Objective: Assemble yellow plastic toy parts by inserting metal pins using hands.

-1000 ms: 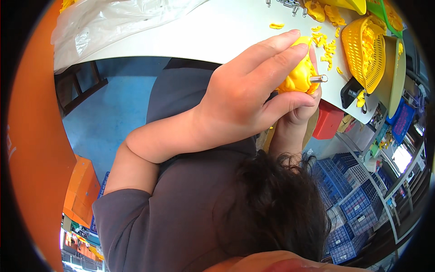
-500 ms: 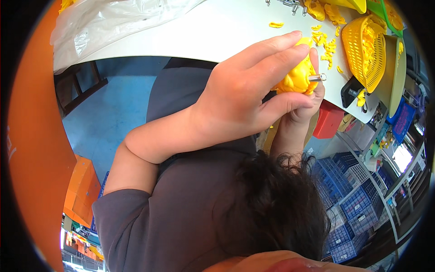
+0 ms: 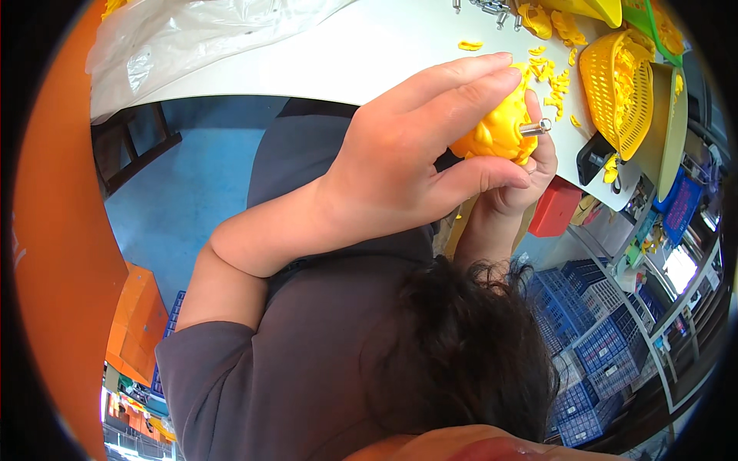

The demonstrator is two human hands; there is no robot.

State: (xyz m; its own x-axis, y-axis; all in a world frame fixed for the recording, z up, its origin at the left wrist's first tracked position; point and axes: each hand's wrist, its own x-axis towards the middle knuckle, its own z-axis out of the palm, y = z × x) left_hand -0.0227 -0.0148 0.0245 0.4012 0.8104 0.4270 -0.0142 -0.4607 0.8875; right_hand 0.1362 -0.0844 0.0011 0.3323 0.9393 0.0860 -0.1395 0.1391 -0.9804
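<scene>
Between my hands, above the front edge of the white table, is a rounded, lumpy yellow plastic piece [image 3: 492, 140]. A shiny threaded metal screw [image 3: 534, 128] sticks out of its right side. My left hand [image 3: 400, 150] wraps the piece from the left, fingers over the top and thumb beneath. On the far right side, my right hand [image 3: 529, 173] cups it from behind and below. Its fingers are partly hidden by the piece and by my left hand.
Yellow scraps [image 3: 557, 88] lie behind my hands. A yellow perforated basket [image 3: 603, 96] holds more scraps at right, beside a dark phone-like object [image 3: 593, 160]. Metal parts [image 3: 496, 9] lie at the back, clear plastic sheeting [image 3: 177, 50] at left. A red bin [image 3: 555, 207] stands below.
The yellow piece has shifted slightly left and turned a little, so more of its surface shows. The screw now tilts upward to the right. Both hands keep hold.
</scene>
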